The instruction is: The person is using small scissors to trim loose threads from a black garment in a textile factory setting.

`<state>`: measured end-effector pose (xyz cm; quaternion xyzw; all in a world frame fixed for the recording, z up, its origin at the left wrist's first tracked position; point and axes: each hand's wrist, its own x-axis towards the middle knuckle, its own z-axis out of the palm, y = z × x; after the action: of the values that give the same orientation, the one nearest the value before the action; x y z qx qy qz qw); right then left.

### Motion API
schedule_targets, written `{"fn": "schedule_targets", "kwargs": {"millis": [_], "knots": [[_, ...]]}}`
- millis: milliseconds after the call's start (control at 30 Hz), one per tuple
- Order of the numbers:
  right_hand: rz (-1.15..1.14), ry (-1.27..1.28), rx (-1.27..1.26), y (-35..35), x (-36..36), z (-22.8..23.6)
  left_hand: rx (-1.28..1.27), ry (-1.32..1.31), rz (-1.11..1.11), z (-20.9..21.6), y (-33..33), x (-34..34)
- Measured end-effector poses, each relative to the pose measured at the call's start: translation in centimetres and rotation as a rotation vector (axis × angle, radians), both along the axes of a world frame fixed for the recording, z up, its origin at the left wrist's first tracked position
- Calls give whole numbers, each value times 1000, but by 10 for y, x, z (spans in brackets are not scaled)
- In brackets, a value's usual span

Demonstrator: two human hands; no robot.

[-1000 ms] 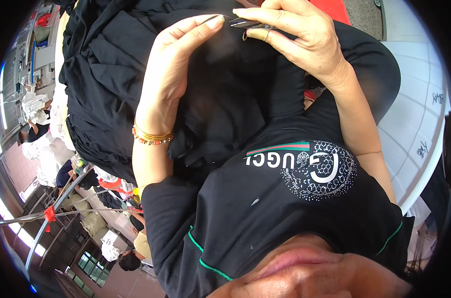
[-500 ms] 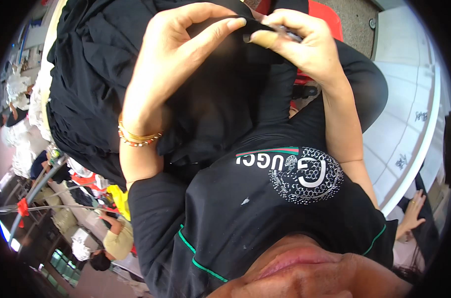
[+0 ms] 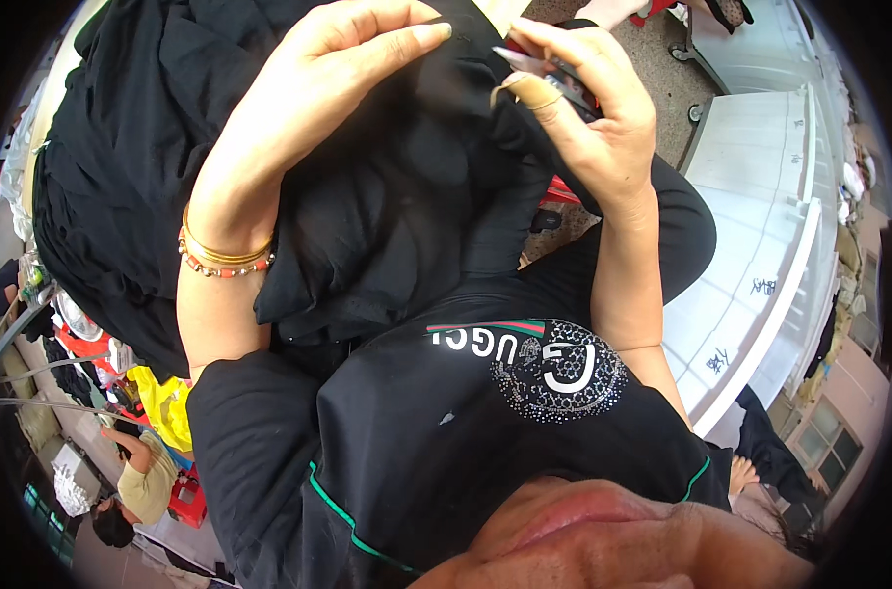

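Note:
A large heap of black cloth (image 3: 181,128) covers my lap and spreads off to the left. At the top of the view, my left hand (image 3: 323,83) pinches an edge of it between thumb and forefinger. Gold bangles and a beaded bracelet circle that wrist. My right hand (image 3: 608,128) is closed round small thread snips (image 3: 521,61), whose pale pointed blades stick out toward the cloth. A tan wrap (image 3: 534,90) covers the right thumb. The snips' handles are mostly hidden in the palm, and black cloth hangs just below the right hand.
On the right stands a long white panelled surface (image 3: 750,245) with dark scribbles, near wheeled castors (image 3: 696,113). Part of a red seat (image 3: 561,191) shows below the right hand. At left are a yellow bag (image 3: 166,407), a red box (image 3: 187,501) and a co-worker (image 3: 147,481).
The view has shifted, showing more of the right side. My hands have moved apart: the right hand with the snips has drawn away from the left, which still pinches the cloth.

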<state>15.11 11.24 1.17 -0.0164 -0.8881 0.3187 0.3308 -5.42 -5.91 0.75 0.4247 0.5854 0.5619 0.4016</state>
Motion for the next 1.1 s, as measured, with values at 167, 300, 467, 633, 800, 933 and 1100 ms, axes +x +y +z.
{"fn": "schedule_targets", "kwargs": {"millis": [167, 300, 467, 633, 800, 933, 1100], "knots": [[-11, -8, -18, -10, -14, -4, 10, -3, 15, -1, 0, 4], [32, -28, -24, -6, -19, -5, 7, 34, 34, 0, -1, 6], [43, -51, -30, -1, -16, -6, 11, 67, 7, -1, 0, 4], [35, -40, -647, -10, -24, -14, 69, 91, 9, -2, 7, 9], [-17, -238, -659, -8, -22, -8, 45, 410, 56, -3, 11, 5], [52, -39, -687, -2, -19, 7, 57, 817, 131, -10, 9, -9], [61, 58, -623, 13, -12, 11, -57, 763, 170, -6, 10, -19]]}}
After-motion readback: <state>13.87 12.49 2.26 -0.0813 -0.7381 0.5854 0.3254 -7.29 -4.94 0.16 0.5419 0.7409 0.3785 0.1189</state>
